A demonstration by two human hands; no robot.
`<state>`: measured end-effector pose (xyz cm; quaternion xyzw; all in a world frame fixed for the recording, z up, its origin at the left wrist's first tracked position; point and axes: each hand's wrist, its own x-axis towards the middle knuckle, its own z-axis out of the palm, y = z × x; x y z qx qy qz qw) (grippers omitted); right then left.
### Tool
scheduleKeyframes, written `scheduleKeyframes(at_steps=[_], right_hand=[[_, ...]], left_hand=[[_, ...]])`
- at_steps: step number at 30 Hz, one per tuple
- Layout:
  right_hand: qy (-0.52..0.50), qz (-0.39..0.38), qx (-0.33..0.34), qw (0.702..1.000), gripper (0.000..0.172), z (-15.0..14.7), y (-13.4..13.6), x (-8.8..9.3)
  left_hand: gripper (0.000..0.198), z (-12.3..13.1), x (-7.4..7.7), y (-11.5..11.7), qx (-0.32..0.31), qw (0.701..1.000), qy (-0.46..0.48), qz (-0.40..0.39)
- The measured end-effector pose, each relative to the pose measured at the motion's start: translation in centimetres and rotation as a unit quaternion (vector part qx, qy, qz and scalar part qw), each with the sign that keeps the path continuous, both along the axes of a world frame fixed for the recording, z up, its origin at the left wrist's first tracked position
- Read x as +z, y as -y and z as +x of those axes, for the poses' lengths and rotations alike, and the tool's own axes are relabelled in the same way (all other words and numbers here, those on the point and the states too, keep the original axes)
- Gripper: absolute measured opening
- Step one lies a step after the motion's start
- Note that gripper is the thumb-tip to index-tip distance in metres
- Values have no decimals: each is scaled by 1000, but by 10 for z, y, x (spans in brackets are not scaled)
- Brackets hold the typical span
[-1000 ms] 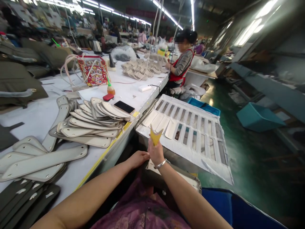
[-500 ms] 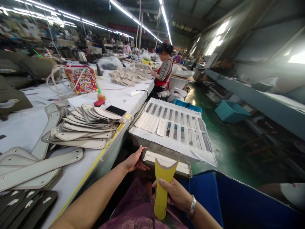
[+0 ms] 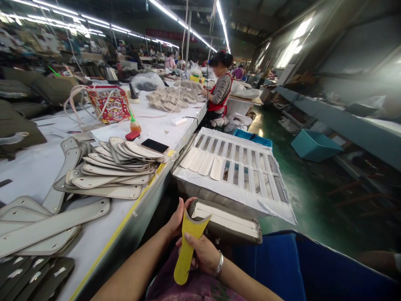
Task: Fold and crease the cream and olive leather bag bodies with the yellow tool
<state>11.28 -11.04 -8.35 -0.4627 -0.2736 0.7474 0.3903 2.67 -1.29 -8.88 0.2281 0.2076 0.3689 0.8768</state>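
Observation:
My right hand (image 3: pixel 203 251) is closed around a flat yellow tool (image 3: pixel 189 246) with a handle and a concave, two-cornered end pointing up. My left hand (image 3: pixel 178 217) grips the left end of a dark olive, box-like piece (image 3: pixel 233 230) with cream strips along its upper face. The yellow tool's end overlaps that left end in view; whether it touches cannot be made out. Left-hand fingers are partly hidden behind the tool and the piece. Just beyond stands a white slatted rack (image 3: pixel 238 167), on which several pale rounded strips (image 3: pixel 200 161) lie.
On the white table (image 3: pixel 125 225) at left are stacks of grey straps (image 3: pixel 106 167), a phone (image 3: pixel 155 145), a bottle of amber liquid (image 3: pixel 134 124) and a patterned bag (image 3: pixel 109 104). A blue bin (image 3: pixel 313 255) stands at lower right. Farther off, a person in a red apron (image 3: pixel 222 90) works.
My right hand has moved left with the yellow tool, toward the left end of the olive piece. The piece is tilted more, and my left hand has shifted slightly along with it.

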Motion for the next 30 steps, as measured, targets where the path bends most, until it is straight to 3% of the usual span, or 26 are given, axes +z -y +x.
scheduleKeyframes(at_steps=[4,12,19,30], right_hand=[[-2,10,-4,1000,60,1,-6,-2],[-22,14,-1,1000,51,6,-11,7],[-10,17,31,999,54,19,-18,2],[-63,-30,39,997,58,24,-25,-21]], left_hand=[[64,5,-4,3,30,999,-3,16],[62,5,-9,0,33,997,-31,65],[50,15,-10,-5,42,993,-87,64],[46,26,17,-7,66,968,-233,65]])
